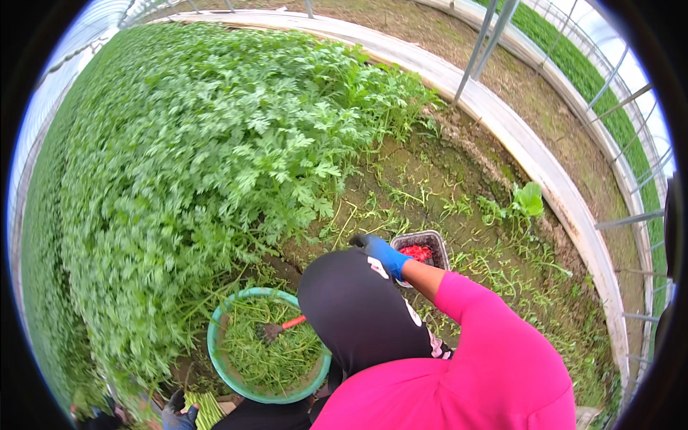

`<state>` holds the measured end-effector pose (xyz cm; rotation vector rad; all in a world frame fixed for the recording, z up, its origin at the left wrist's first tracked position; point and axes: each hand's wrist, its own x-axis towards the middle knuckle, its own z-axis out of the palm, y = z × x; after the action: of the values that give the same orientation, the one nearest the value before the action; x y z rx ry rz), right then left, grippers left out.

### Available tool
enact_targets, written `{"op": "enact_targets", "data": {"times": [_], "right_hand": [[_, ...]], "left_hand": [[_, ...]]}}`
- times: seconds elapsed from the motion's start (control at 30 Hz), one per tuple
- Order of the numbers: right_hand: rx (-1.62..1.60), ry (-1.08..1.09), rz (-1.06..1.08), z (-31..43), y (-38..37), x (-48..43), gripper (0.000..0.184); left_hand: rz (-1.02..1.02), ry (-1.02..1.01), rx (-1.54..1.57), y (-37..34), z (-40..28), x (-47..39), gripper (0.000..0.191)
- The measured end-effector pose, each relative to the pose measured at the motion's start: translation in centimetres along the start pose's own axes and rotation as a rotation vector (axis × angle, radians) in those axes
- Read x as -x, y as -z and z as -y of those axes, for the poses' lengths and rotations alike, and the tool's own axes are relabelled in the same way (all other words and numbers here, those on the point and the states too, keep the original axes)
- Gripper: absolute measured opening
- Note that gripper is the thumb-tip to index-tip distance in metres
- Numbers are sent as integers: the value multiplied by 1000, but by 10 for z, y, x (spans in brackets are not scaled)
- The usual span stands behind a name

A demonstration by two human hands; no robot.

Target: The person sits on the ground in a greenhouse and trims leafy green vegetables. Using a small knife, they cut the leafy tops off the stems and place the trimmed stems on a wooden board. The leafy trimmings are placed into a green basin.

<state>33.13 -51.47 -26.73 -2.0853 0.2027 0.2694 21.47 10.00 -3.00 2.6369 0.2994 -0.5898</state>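
At the bottom left edge, my left hand [180, 415] in a blue and dark glove is closed around a bundle of pale green stems [204, 410], partly cut off by the frame. My right hand [380, 252], gloved in blue with dark fingertips, lies over my bent knee; what its fingers do is hidden. Beside it on the soil, a grey plastic container [442, 247] holds red bands or ties [416, 252]. Between my legs and the plants stands a round green tub [215, 352] of loose cut greens, with a red-handled tool [290, 323] lying on them.
Dense leafy green plants [215, 134] fill the left side. Soil with scattered stems [408, 177] lies ahead and to the right, bordered by a whitish plastic strip [537, 156] and metal greenhouse poles [486, 45]. Part of another person [105, 416] shows at the bottom left corner.
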Motion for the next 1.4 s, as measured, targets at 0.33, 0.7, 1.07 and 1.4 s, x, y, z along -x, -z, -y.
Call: {"op": "enact_targets", "data": {"times": [0.33,0.7,1.07,1.4], "right_hand": [[-15,-62,-481,-61,-23,-136,54],[86,-188,-201,-67,-23,-238,36],[-41,-289,-84,-52,-26,-138,35],[602,100,-204,-12,-81,-221,21]], "left_hand": [[230,-976,-498,-130,-351,-167,61],[-261,-919,-1163,-175,-446,-299,63],[-136,-972,-907,-154,-414,-313,61],[-39,-1093,-739,-161,-394,-274,52]]}}
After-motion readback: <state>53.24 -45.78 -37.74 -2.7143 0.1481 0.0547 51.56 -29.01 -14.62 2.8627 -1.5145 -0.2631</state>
